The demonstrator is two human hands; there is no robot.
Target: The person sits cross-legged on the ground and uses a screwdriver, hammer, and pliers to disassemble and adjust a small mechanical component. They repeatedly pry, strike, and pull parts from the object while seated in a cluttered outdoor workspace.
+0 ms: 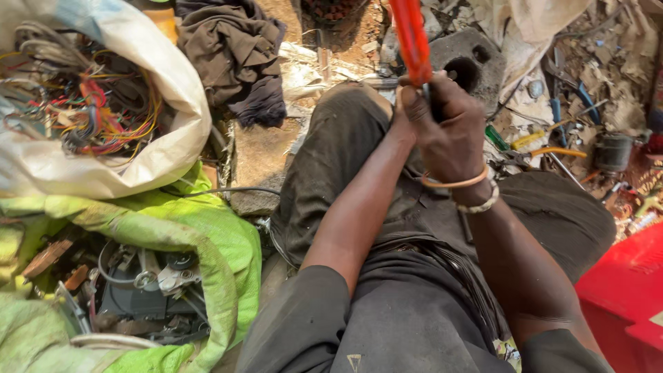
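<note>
A person is sitting on the ground with knees raised, and both arms are reaching forward over the dark trousers (414,290). The right hand (449,128) is closing in a fist around the lower part of a red tool handle (412,38), which is rising nearly upright, leaning slightly left, out of the top of the picture; a dark metal part is showing just under the red grip, inside the fingers. Two bands, one orange and one pale and beaded, are circling the right wrist (473,193). The left hand (399,114) is pressing against the right one from the left side, mostly hidden behind it, so I cannot tell whether its fingers are gripping the handle or only bracing. Just beyond the hands a grey concrete block (483,59) with round holes is lying on the dirt. To the left, a white sack (138,90) is gaping open and showing a tangle of red, yellow and grey wires (90,103). Below it, a green sack (207,242) is holding dark metal and plastic scrap parts (145,290). A dark cloth (235,55) is lying bunched near the top. At the lower right, a red plastic box (621,290) is sitting beside the leg, and small tools with yellow and green handles are lying scattered near the right edge (539,141).
</note>
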